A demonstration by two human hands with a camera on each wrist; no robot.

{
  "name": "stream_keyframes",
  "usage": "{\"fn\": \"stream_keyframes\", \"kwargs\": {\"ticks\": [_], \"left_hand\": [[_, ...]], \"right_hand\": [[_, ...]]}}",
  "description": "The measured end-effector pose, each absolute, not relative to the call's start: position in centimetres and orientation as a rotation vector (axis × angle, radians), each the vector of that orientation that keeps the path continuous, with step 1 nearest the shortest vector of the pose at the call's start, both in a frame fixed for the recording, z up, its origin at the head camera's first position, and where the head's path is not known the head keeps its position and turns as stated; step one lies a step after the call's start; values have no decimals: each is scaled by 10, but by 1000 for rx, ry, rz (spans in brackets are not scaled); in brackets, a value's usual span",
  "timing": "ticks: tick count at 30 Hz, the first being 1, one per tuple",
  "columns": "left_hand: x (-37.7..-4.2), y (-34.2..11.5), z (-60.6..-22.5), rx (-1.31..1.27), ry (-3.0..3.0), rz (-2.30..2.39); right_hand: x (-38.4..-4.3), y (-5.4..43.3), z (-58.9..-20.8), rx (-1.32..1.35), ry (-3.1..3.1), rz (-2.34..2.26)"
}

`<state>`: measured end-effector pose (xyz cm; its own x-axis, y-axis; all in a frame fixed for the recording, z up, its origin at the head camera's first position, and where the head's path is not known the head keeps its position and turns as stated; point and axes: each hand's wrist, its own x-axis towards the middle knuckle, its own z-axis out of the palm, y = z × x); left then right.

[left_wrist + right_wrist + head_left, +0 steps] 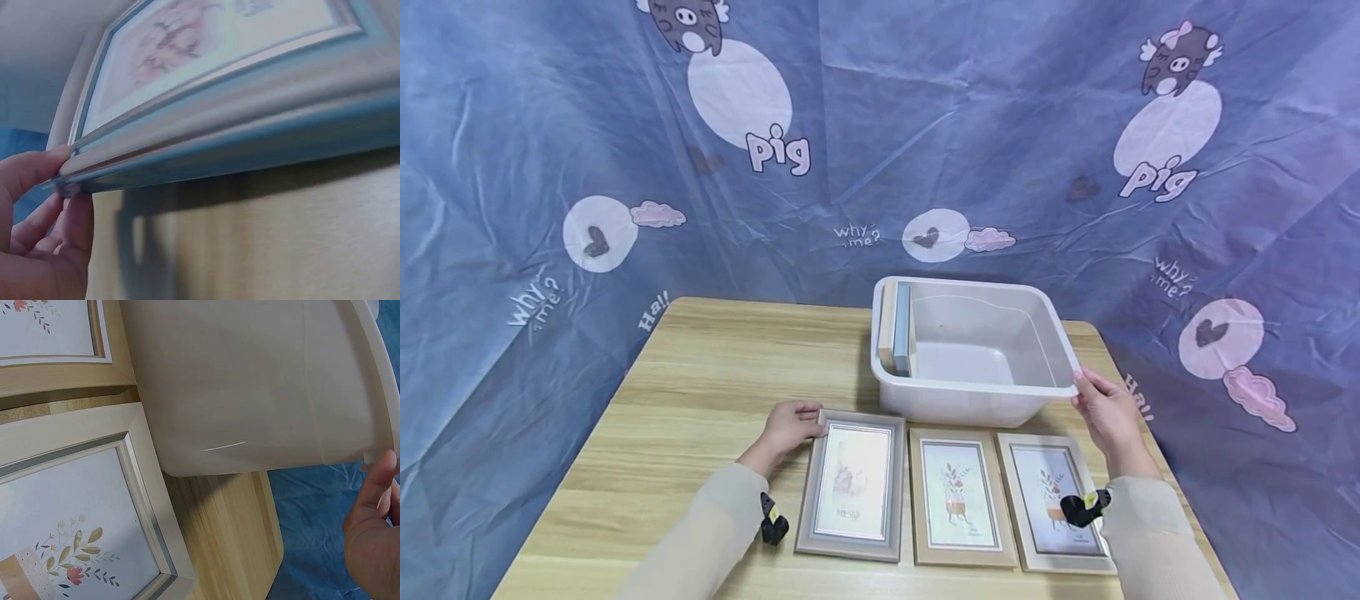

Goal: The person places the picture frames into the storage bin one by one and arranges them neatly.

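Observation:
My left hand pinches the upper left corner of a grey-brown picture frame, thumb on top and fingers beneath. In the left wrist view that picture frame is tilted, with a shadow on the wood below its edge. At the front right corner of a white plastic tub, my right hand holds the rim between thumb and fingers. Inside the tub, a cream frame and a blue frame stand on edge against the left wall.
A light wood frame and a cream-white frame with plant pictures lie right of the grey-brown one, in front of the tub. All are on a wooden table. A blue patterned cloth hangs behind and at the sides.

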<state>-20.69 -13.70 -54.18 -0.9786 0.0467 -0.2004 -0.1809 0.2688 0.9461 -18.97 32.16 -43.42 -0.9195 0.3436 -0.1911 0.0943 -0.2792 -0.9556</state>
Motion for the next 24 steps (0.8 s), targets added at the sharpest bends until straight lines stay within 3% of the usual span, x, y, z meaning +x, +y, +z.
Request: {"fn": "stream_keyframes", "kwargs": {"ticks": [24], "left_hand": [[-224, -169, -484, 145, 1934, 1860]], "right_hand": [[-190, 322, -436, -588, -1793, 2303]]}}
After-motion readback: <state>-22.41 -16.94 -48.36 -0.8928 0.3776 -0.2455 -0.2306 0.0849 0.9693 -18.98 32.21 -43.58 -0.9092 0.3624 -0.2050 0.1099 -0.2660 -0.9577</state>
